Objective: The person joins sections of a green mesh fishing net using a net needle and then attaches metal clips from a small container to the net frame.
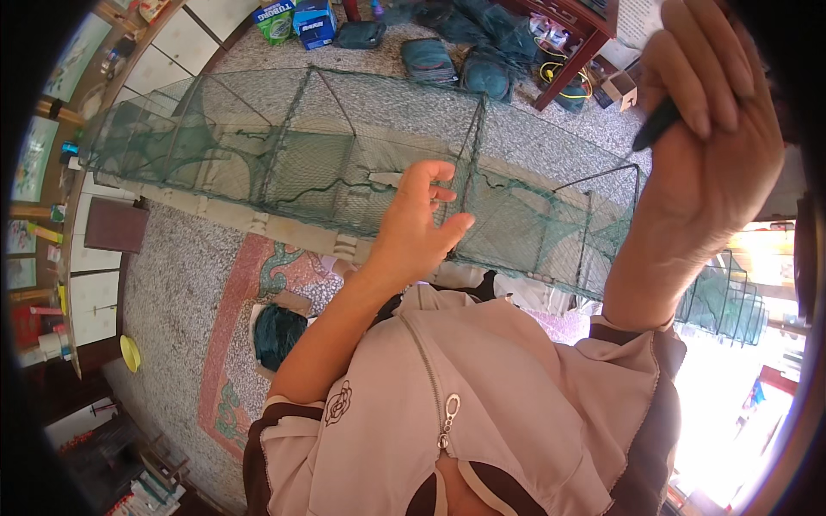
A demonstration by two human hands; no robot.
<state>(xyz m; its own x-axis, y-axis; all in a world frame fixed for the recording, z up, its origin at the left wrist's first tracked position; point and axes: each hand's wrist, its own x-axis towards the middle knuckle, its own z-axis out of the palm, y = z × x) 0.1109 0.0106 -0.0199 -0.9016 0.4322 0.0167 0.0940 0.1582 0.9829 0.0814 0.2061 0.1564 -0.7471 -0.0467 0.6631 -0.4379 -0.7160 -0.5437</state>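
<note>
Mid-frame, your half-open left hand [413,224] overlaps the net [318,168]; upper right, your right hand [718,155] grips a dark tool [656,125]. Floor [172,297] spreads left, beyond the net's lower edge.

A long green net [323,163] on dark frames stretches from left to right in front of a seated-looking person in a beige zip top [370,387]. The left hand [415,219] is over its middle, fingers curled, thumb apart. The raised right hand [714,138], nearer the camera, grips a slim dark object [656,125]. Beyond, folded nets [428,62] lie on a speckled floor [168,284].
</note>
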